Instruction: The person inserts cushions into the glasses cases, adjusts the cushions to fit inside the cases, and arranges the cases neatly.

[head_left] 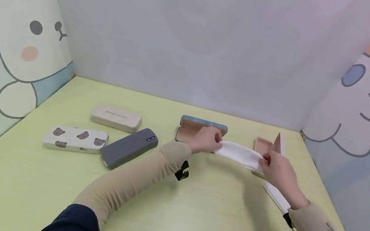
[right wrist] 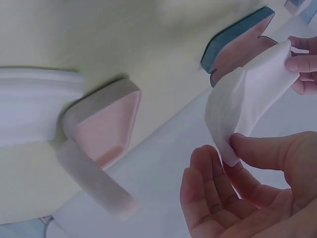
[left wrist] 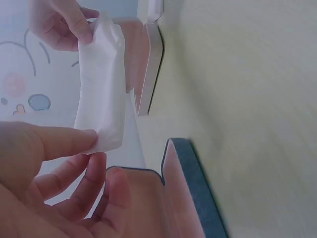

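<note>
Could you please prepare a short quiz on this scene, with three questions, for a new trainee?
1. What do the left hand and the right hand hold together?
2. True or false: the bear-print case is closed.
3. How many open cases show in the head view? A) one B) two C) four

Key:
1. A white cloth, pinched near each end.
2. True.
3. B: the blue case and the pale case with pink lining.
</note>
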A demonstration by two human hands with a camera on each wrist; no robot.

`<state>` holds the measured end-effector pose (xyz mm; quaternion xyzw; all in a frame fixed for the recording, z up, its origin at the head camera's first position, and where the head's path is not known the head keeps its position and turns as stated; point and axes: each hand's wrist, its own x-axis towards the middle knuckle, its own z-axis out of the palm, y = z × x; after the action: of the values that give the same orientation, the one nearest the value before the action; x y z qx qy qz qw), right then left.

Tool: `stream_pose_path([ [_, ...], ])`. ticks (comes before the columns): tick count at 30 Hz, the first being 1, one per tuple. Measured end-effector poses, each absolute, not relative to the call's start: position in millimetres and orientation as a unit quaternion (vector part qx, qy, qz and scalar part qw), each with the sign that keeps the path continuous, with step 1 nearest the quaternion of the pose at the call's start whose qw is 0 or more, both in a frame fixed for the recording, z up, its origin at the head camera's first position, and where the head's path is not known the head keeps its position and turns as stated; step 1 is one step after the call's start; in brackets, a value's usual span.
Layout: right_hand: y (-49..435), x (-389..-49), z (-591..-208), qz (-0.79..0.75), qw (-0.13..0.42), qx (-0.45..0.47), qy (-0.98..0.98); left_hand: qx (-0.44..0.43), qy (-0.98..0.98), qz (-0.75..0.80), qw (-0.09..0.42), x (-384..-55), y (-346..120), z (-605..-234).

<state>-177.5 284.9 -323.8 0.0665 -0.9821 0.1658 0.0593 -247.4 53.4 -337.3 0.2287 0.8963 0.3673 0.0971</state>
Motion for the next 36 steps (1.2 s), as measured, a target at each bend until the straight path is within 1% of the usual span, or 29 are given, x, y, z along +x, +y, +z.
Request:
stream_pose_path([
  [5,268.4,-200.4,-319.8,0.158,0.050,0.085,-0.983,0.186,0.899,0.385,0.095,-258.5,34.9,-334.3],
  [8,258.2,-212.8,-320.5,0.153,0.036,0.077,-0.985,0.160,0.901,0.392,0.092,-263.7,23.7,-334.6],
  [11,249.2,-225.6,-322.3,0.151,0.009,0.064,-0.986,0.139,0.902,0.399,0.083,-268.7,12.6,-336.6],
  [14,240.6,-236.6,-325.3,0.152,-0.021,0.062,-0.986,0.114,0.902,0.407,0.085,-272.2,1.5,-339.5],
  [20,221.7,-248.2,-331.3,0.159,-0.064,0.055,-0.984,0.074,0.904,0.411,0.091,-275.8,-15.1,-345.6],
  [23,213.2,-252.8,-336.2,0.175,-0.069,0.055,-0.981,0.064,0.905,0.410,0.092,-277.5,-19.5,-348.5],
  [30,201.5,-258.2,-349.9,0.171,-0.051,0.042,-0.983,0.044,0.915,0.388,0.098,-279.7,-22.7,-352.4],
  [36,195.1,-263.1,-357.3,0.170,-0.049,0.040,-0.983,0.034,0.927,0.361,0.096,-282.5,-22.7,-355.5],
])
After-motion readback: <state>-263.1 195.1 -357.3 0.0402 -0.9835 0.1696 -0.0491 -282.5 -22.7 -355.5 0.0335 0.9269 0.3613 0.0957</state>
